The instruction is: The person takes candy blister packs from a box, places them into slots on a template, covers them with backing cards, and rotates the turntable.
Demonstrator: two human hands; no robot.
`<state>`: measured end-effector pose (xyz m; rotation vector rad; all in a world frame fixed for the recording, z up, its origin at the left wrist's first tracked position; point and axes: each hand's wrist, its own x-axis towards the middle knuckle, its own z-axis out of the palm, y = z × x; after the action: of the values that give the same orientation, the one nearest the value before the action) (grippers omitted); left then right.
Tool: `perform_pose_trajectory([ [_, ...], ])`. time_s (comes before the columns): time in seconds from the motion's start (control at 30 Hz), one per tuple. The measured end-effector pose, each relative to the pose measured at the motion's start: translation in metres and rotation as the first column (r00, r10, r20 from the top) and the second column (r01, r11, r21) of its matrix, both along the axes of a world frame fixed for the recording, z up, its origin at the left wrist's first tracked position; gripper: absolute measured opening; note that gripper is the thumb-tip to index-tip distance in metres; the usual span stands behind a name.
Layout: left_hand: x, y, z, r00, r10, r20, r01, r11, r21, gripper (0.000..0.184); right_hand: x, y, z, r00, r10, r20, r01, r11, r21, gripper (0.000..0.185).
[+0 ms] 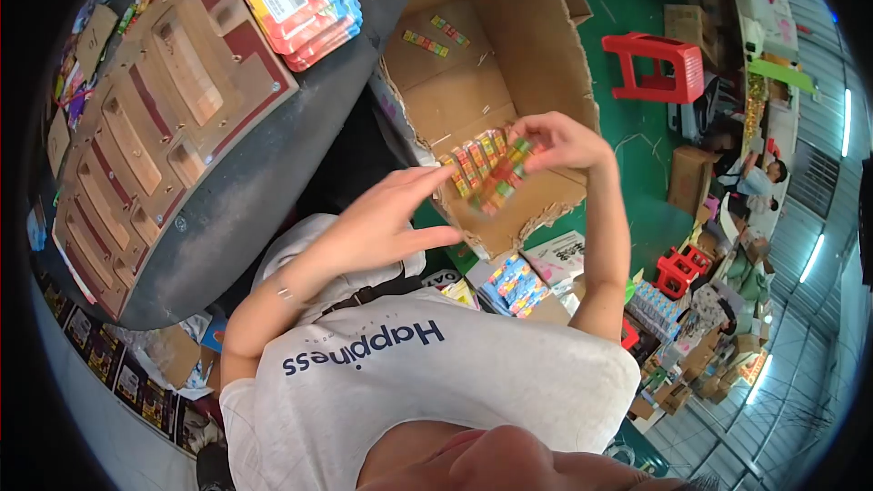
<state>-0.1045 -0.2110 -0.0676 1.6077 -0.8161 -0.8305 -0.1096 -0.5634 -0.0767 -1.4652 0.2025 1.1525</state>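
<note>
White shirt (491, 373) | left grip (386, 223) released | right grip (559, 141) grasping packs (505, 180) | carton (544, 27) | black table (241, 200) | green floor (637, 141)

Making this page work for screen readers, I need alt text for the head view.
A right hand holds small colorful packs, blurred, over an open cardboard box with similar packs inside; the left hand is open at the box's edge. A dark table bearing a slotted board is at left, a red stool on green floor at right.
</note>
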Motion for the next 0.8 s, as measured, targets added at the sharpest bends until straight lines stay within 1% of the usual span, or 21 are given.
perform_pose_trajectory([
  [0.03, -0.001, -0.016, 0.004, 0.998, -0.004, -0.069, 0.004, 1.000, 0.012, 0.080, 0.016, 0.021, 0.042, 0.999, 0.047, 0.023, -0.048, 0.999, 0.022, 0.046],
  [0.07, -0.007, -0.029, 0.002, 0.989, 0.063, -0.137, -0.081, 0.988, -0.128, 0.078, 0.027, 0.041, 0.069, 0.991, 0.096, 0.097, -0.103, 0.992, 0.069, 0.049],
  [0.1, -0.006, -0.033, 0.010, 0.887, -0.070, -0.456, -0.074, 0.954, -0.290, 0.070, 0.037, 0.062, 0.087, 0.974, 0.146, 0.174, -0.167, 0.979, 0.116, 0.052],
  [0.13, -0.003, -0.029, 0.016, 0.685, -0.241, -0.687, -0.125, 0.891, -0.437, 0.062, 0.047, 0.082, 0.099, 0.966, 0.172, 0.193, -0.197, 0.973, 0.117, 0.052],
  [0.17, 0.002, -0.013, 0.022, 0.706, -0.207, -0.678, -0.150, 0.891, -0.428, 0.062, 0.057, 0.103, 0.107, 0.895, 0.234, 0.380, -0.287, 0.954, 0.088, 0.053],
  [0.2, 0.008, 0.010, 0.031, 0.596, -0.222, -0.771, -0.173, 0.903, -0.393, 0.049, 0.066, 0.130, 0.113, 0.783, 0.285, 0.553, -0.375, 0.925, 0.056, 0.055],
  [0.23, 0.013, 0.033, 0.043, 0.478, -0.224, -0.849, -0.200, 0.914, -0.354, 0.037, 0.064, 0.166, 0.120, 0.837, -0.022, 0.548, -0.059, 0.990, 0.130, 0.050],
  [0.27, 0.014, 0.056, 0.063, 0.518, 0.018, -0.855, -0.415, 0.879, -0.234, 0.022, 0.066, 0.194, 0.119, 0.824, 0.008, 0.567, -0.119, 0.980, 0.160, 0.050],
  [0.3, 0.018, 0.080, 0.070, 0.509, 0.115, -0.853, -0.510, 0.839, -0.191, 0.019, 0.068, 0.217, 0.115, 0.824, -0.168, 0.542, 0.058, 0.975, 0.215, 0.045],
  [0.33, 0.020, 0.105, 0.075, 0.489, 0.203, -0.849, -0.595, 0.789, -0.154, 0.017, 0.071, 0.240, 0.111, 0.797, -0.342, 0.498, 0.239, 0.936, 0.260, 0.040],
  [0.37, 0.024, 0.125, 0.078, 0.503, 0.298, -0.811, -0.665, 0.733, -0.143, 0.018, 0.074, 0.263, 0.105, 0.819, -0.269, 0.507, 0.167, 0.957, 0.238, 0.025],
  [0.4, 0.030, 0.143, 0.083, 0.470, 0.366, -0.803, -0.726, 0.678, -0.115, 0.019, 0.079, 0.289, 0.105, 0.829, -0.158, 0.536, 0.082, 0.983, 0.162, 0.011],
  [0.43, 0.034, 0.155, 0.082, 0.485, 0.454, -0.747, -0.767, 0.632, -0.114, 0.020, 0.086, 0.309, 0.104, 0.826, -0.177, 0.535, 0.082, 0.977, 0.198, 0.008],
  [0.5, 0.046, 0.181, 0.081, 0.484, 0.632, -0.606, -0.834, 0.542, -0.101, 0.020, 0.111, 0.339, 0.094, 0.818, -0.229, 0.528, 0.095, 0.959, 0.268, 0.010],
  [0.53, 0.053, 0.195, 0.074, 0.457, 0.658, -0.599, -0.838, 0.544, -0.041, 0.022, 0.126, 0.347, 0.095, 0.830, -0.178, 0.528, 0.071, 0.974, 0.217, 0.012],
  [0.6, 0.064, 0.212, 0.078, 0.436, 0.641, -0.632, -0.861, 0.501, -0.086, 0.024, 0.143, 0.360, 0.095, 0.859, -0.258, 0.443, 0.112, 0.938, 0.329, 0.012],
  [0.63, 0.069, 0.216, 0.079, 0.439, 0.645, -0.625, -0.864, 0.494, -0.097, 0.024, 0.145, 0.366, 0.100, 0.855, -0.250, 0.454, 0.099, 0.938, 0.331, 0.012],
  [0.7, 0.077, 0.216, 0.076, 0.410, 0.630, -0.660, -0.888, 0.442, -0.130, 0.025, 0.144, 0.376, 0.111, 0.886, -0.209, 0.414, 0.105, 0.960, 0.260, 0.012],
  [0.73, 0.080, 0.216, 0.077, 0.415, 0.628, -0.658, -0.887, 0.440, -0.140, 0.025, 0.145, 0.378, 0.110, 0.883, -0.205, 0.423, 0.101, 0.961, 0.257, 0.012],
  [0.8, 0.084, 0.217, 0.077, 0.401, 0.619, -0.675, -0.891, 0.436, -0.130, 0.023, 0.146, 0.378, 0.099, 0.811, -0.102, 0.577, 0.017, 0.988, 0.151, 0.012],
])
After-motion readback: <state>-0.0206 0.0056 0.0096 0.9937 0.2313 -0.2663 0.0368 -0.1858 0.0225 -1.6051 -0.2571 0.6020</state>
